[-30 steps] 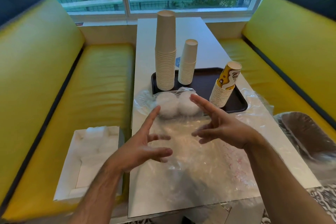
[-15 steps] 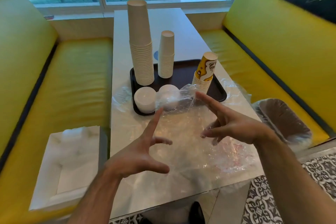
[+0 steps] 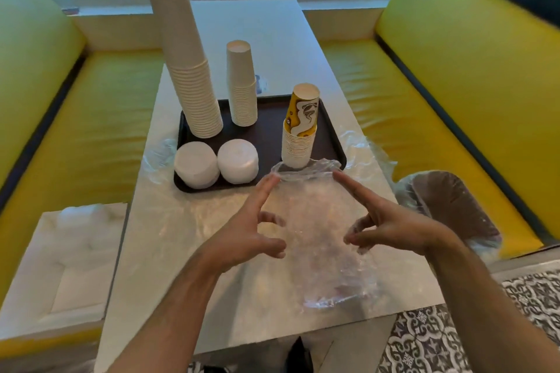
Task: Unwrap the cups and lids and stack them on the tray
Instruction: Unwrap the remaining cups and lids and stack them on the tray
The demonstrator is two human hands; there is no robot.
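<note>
Head view: both index fingers point forward, each tip touching the crumpled upper edge of a clear plastic wrapper (image 3: 318,236), while the remaining fingers curl loosely and grip nothing I can make out. The left hand (image 3: 245,239) and right hand (image 3: 391,227) hover well apart, palms facing each other, with the thin, glossy, wrinkled film stretched between them over the pale tabletop (image 3: 188,251).

Just beyond the fingertips sits a dark rectangular tray (image 3: 266,133) with a raised rim. It holds two low stacks of round white lids (image 3: 216,165) side by side at its near left corner, a very tall stack of plain paper cups (image 3: 189,70) with ribbed rims, a shorter plain stack (image 3: 242,85) beside it, and a stack of printed yellow-and-white cups (image 3: 300,127) at the near right. All cups stand upside down. More clear film lies flat under the tray's near edges.

Glossy yellow padded benches (image 3: 439,100) flank the tabletop.
</note>
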